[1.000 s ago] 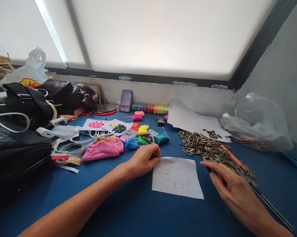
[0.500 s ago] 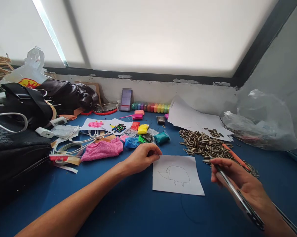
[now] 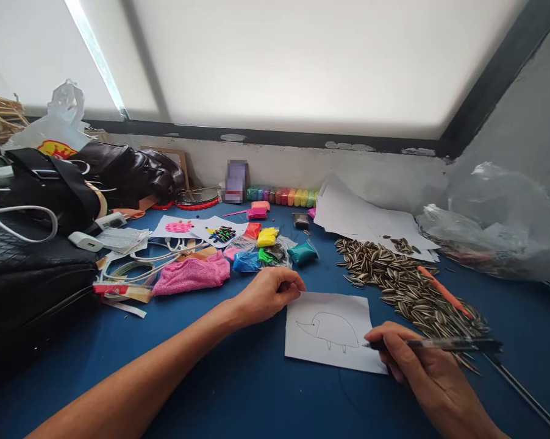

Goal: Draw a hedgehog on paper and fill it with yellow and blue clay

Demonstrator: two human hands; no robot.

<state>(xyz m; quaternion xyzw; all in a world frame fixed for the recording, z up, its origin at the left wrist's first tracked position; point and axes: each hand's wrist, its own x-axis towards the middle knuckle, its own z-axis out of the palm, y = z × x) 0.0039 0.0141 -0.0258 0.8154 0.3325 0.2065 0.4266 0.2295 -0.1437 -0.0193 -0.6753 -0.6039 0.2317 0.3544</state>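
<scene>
At five o'clock in the view, a smooth white paper sheet (image 3: 309,349) is carrying a thin-lined animal outline (image 3: 335,329), apparently almost complete, with snout, eye and legs, its domed body showing blank. The right hand (image 3: 424,369) is gripping a slim dark pen (image 3: 458,344), tip at the outline's four o'clock; the left hand (image 3: 268,296) is curling narrowly at the sheet's eleven o'clock corner, whether pinching it cannot be told. Striped, pointed seeds (image 3: 394,277) are lying heaped at the sheet's two o'clock, a fuzzy pink cloth (image 3: 193,275) bunching at ten.

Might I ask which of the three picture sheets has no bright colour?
The front sheet, by the left hand: it is merely outlined; both farther sheets carry bright colours.
</scene>
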